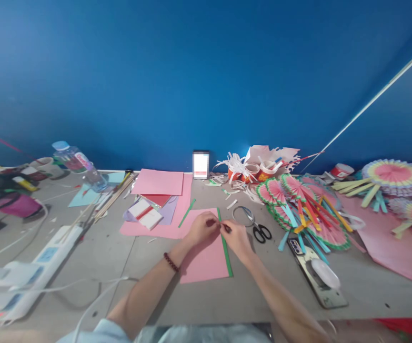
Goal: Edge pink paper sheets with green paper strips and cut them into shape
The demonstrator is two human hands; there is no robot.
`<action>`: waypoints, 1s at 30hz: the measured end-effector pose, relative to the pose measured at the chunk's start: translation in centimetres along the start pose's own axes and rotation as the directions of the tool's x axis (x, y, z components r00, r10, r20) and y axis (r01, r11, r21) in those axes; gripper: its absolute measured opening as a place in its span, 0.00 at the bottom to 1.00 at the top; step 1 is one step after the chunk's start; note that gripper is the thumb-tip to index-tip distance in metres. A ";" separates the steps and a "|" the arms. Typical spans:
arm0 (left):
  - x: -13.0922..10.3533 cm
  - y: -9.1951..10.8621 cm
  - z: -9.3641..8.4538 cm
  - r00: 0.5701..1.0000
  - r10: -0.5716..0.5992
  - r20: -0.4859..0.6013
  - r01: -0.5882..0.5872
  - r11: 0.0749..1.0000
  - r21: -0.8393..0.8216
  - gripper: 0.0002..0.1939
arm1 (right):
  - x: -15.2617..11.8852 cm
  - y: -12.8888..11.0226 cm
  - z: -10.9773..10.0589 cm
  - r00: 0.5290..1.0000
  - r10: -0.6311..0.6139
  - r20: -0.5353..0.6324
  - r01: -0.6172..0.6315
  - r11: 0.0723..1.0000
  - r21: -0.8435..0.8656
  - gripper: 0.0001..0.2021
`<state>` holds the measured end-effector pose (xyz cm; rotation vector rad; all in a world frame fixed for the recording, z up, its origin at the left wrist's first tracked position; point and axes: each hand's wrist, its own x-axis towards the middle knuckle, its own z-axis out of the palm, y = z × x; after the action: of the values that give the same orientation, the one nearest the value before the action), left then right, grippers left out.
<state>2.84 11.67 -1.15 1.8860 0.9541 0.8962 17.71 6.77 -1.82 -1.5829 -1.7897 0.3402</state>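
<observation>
A pink paper sheet (pixel 206 262) lies flat on the desk, with a green strip (pixel 227 257) running along its right edge. Over the sheet, my left hand (pixel 203 229) is closed, its thumb and fingertips pinched together close to the strip. My right hand (pixel 236 236) meets it from the other side of the strip, also closed, fingers curled in. Whatever sits between the fingertips is too small to make out. Left of the sheet lies a loose green strip (pixel 186 213). Black-handled scissors (pixel 262 233) rest just beyond my right hand, beside a roll of clear tape (pixel 243 216).
Folded paper fans (pixel 298 205) and a phone (pixel 318 274) with a white mouse on it lie right. Paper cups (pixel 252 171) stand at the blue wall. A power strip (pixel 45 271), cables, a bottle (pixel 80 164) and stacked pink paper (pixel 159 181) occupy the left.
</observation>
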 end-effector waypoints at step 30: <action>-0.1 -0.5 0.5 1.000 0.014 -0.004 -0.013 0.992 0.128 0.07 | 0.1 -0.1 0.0 1.000 -0.005 0.016 0.006 0.998 -0.067 0.12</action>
<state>3.09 11.65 -1.86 2.0010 1.0240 0.8656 17.60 6.88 -1.71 -1.6253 -1.8340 0.2936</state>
